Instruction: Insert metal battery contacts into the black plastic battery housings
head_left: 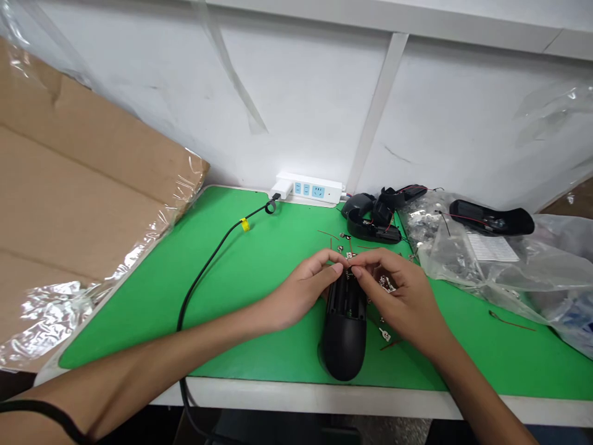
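A black rounded plastic housing (pixel 343 346) lies on the green mat, its long open compartment facing up. At the compartment's far end, my left hand (pixel 311 281) pinches with thumb and forefinger. My right hand (pixel 401 293) pinches at the same spot from the other side, the fingertips of both hands nearly meeting. A tiny metal spring (pixel 349 274) shows just below the fingertips. Whatever sits between the fingers is too small and covered to make out. Small metal contact pieces (pixel 385 283) lie partly hidden beside my right hand, and another metal piece (pixel 384 334) is nearer the front edge.
Several black curved shells (pixel 370 225) with thin wires sit at the back right. Another black shell (pixel 492 218) rests on clear plastic bags (pixel 463 266). A white power strip (pixel 317 189) stands against the wall, feeding a black cable (pixel 204 275). Cardboard (pixel 92 185) leans at left.
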`<state>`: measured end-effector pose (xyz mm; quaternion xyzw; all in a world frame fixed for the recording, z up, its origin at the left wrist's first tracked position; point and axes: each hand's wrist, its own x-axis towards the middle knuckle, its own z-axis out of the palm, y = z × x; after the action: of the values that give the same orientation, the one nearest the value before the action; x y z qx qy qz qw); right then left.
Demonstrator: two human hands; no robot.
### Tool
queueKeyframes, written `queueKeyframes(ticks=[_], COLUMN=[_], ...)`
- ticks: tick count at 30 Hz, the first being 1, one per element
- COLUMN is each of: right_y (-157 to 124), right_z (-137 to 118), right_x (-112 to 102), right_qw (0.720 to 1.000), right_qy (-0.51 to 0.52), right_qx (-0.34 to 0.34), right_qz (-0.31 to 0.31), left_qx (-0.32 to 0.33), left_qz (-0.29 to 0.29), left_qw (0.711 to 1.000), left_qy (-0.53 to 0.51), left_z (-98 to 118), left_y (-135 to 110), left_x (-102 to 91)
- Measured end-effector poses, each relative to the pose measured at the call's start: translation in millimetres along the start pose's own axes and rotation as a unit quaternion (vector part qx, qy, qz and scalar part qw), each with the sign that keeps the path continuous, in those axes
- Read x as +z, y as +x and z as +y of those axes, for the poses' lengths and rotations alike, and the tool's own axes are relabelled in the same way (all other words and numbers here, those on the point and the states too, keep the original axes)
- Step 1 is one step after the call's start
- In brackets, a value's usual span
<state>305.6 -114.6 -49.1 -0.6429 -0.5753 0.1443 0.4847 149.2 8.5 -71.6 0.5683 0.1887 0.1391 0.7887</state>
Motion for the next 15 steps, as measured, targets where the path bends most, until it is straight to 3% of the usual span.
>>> queueKeyframes(ticks=[15], right_y=[-1.4], right_z=[-5.6], right_x=[-0.5], right_qw=[0.999], right_qy=[-0.041], right_qx=[-0.033], right_qz=[-0.005], left_qx=[-0.008], left_qz=[0.012], left_qw=[1.0], left_qy=[-0.014], left_z=[1.1], left_y=[-0.2], left_x=[0.9])
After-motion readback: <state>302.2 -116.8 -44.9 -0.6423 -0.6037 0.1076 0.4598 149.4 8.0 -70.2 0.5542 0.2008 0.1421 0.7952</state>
